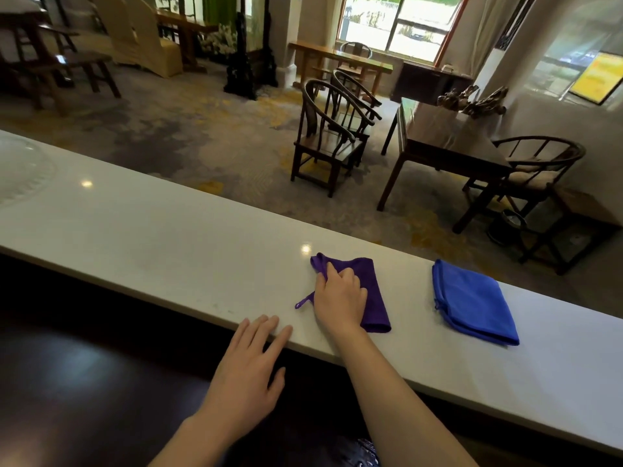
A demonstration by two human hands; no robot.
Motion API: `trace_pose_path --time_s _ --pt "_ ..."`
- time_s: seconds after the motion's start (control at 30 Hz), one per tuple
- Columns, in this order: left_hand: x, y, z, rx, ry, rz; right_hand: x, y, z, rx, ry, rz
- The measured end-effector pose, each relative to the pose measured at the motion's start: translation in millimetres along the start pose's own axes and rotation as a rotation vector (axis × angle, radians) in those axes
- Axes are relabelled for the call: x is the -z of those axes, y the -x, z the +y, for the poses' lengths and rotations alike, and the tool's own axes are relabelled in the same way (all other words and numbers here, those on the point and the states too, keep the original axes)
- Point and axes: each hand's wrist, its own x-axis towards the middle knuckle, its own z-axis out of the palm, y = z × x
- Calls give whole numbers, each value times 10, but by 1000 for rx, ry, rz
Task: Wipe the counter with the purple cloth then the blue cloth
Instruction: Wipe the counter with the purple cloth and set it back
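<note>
White counter point(168, 237) runs across a lounge of dark wooden chairs. You have the purple cloth point(365, 291) lying folded on it near the front edge, your right hand point(340, 298) pressed on top, fingers curled into its left side. Step one looks under way; next, sweep it along the surface. One blue cloth point(472, 303) waits untouched, well apart to the right. Your left hand point(246, 369) rests open, fingertips on the counter's edge.

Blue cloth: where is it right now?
In the head view, the blue cloth lies folded on the white counter, untouched, right of the purple cloth under the right hand.
</note>
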Motion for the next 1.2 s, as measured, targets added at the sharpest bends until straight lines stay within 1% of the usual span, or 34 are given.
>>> trace_pose_path --time_s 0.17,0.27,0.5,0.73,1.2 --pt "55 -7 -13 -20 -16 -37 -105 159 -458 100 -9 -14" --pt "72 -6 -26 -28 -4 -17 -159 241 -660 161 -25 -16" --pt "61 -2 -48 -47 40 23 -134 273 -687 179 -53 -16" --pt "13 8 -86 -66 31 18 -44 377 -442 134 -15 47" --pt "-76 -14 -84 -72 40 28 355 670 591 -59 61 57"
